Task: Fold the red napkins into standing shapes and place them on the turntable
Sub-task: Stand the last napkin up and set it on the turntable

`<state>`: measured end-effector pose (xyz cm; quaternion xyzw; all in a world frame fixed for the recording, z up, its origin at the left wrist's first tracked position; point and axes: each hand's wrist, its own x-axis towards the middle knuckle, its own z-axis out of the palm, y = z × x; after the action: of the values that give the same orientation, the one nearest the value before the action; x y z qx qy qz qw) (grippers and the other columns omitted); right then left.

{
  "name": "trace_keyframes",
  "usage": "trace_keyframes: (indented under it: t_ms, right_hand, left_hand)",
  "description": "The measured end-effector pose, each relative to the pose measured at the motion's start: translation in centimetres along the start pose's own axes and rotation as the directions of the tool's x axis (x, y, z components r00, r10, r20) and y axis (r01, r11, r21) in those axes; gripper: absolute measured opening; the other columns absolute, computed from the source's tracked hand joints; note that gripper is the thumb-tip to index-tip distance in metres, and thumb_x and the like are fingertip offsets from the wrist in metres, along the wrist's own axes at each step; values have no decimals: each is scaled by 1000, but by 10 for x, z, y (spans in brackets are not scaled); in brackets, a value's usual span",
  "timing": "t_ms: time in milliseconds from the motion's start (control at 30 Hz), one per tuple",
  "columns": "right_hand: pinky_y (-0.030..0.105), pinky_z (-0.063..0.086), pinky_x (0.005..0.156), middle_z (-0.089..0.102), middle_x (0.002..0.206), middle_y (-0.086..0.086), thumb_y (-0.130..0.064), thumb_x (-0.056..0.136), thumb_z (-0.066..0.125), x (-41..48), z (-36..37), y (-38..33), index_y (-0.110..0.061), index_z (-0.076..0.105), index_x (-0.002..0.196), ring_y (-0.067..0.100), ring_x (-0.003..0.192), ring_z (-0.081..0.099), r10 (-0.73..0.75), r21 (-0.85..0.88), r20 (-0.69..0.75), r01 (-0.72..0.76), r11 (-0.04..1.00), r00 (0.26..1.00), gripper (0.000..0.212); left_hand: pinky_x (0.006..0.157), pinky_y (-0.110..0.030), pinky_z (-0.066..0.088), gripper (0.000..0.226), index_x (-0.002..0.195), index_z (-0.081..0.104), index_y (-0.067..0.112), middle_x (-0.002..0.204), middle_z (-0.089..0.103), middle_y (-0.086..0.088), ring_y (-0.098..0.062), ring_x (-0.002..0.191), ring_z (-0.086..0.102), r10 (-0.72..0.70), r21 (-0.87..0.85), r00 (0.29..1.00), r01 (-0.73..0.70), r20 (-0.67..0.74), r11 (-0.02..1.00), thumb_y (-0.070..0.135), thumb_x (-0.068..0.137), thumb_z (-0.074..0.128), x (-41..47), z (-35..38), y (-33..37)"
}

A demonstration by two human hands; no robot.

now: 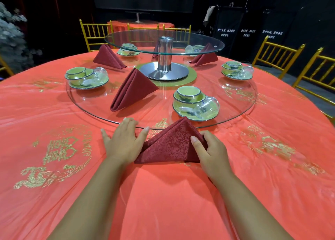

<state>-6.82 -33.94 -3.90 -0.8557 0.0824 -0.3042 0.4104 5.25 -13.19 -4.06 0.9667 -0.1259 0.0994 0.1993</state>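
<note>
The peaked red napkin [172,143] is held on the tabletop [163,194] between both hands, its long base running left to right. Its left flank is pressed by the straight, spread fingers of the left hand [125,142]. Its right corner is gripped by the curled fingers of the right hand [212,152]. Just beyond the fingertips lies the rim of the glass turntable [154,113], with bare glass between a standing napkin [132,91] and a place setting [192,104].

The left hand [123,143] lies flat, fingers spread; the right hand [213,150], fingers curled, pinches the red napkin [170,143].
</note>
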Motion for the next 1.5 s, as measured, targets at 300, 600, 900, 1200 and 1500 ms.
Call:
trace_keyframes:
  t_ms: [300,600,900,1200,1500]
  right_hand:
    - [27,37,65,59,76,-10,-38,85,51,1,-1,-2,-20,61,87,8,73,51,-13,-15,2,13,1000,1000,21]
    - [26,39,68,61,77,-7,-38,85,51,2,0,-3,-19,62,87,10,75,53,2,-19,15,-2,1000,1000,22]
    - [37,43,71,61,77,-1,-40,85,50,0,-1,-5,-15,61,86,16,76,55,15,-27,19,-15,1000,1000,27]
    - [36,43,70,61,78,-3,-40,84,51,-1,-2,-6,-18,61,86,15,76,55,15,-4,17,-15,1000,1000,24]
    - [22,38,60,56,69,-11,-26,78,71,13,-22,-10,-25,55,76,6,66,51,71,-15,261,-69,997,963,16]
  left_hand:
    - [113,-63,3,62,147,33,24,158,24,2,-16,147,13,-68,-21,992,66,-109,998,58,95,33,-2,2,-2]
    - [114,-54,18,66,126,57,37,139,46,14,-9,138,31,169,-115,985,-171,-27,979,66,87,12,-14,-3,18]
    - [108,-68,-1,51,122,53,36,145,38,18,-4,143,20,-26,2,999,26,-43,1000,64,91,24,-9,-3,7]
    - [111,-58,15,54,131,53,22,147,41,-8,-25,140,31,-211,7,960,216,-181,976,59,92,42,-9,-4,1]
    - [110,-23,23,62,129,59,16,135,56,-2,-19,131,42,390,-280,910,-414,-140,866,54,90,28,-16,-3,20]
